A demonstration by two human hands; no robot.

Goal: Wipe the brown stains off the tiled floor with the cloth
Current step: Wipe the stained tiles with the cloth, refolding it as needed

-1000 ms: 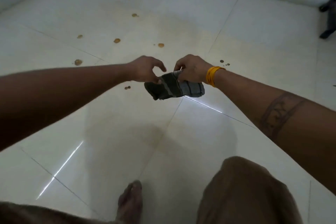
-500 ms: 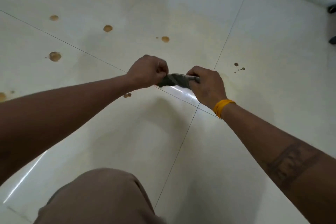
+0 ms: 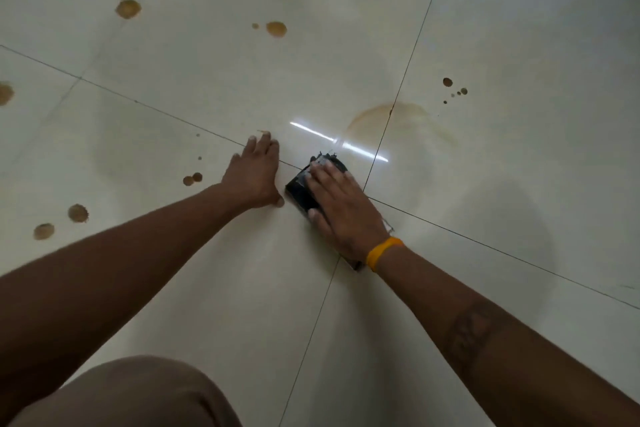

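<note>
Hands are now lowering from mid-air — right hand (image 3: 341,208) pressing folded dark cloth (image 3: 301,192) flat-fingered onto glossy cream tiled floor (image 3: 519,184), left hand (image 3: 254,177) bracing with spread fingers — wiping is beginning near brown stains (image 3: 193,179).

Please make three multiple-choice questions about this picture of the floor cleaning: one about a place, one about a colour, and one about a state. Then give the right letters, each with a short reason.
1. Where does the cloth lie?
A. On the floor beside the crossing of the tile joints
B. On the person's knee
C. In the air between both hands

2. What colour is the band on the right wrist?
A. Blue
B. Yellow-orange
C. White

3. How is the left hand?
A. Curled into a fist
B. Pinching the cloth
C. Flat on the tiled floor, fingers straight

Answers:
1 A: the cloth is pressed on the tiles under the right hand, just by the joint crossing.
2 B: the band shows yellow-orange.
3 C: its fingers lie stretched on the tile, apart from the cloth.
</note>
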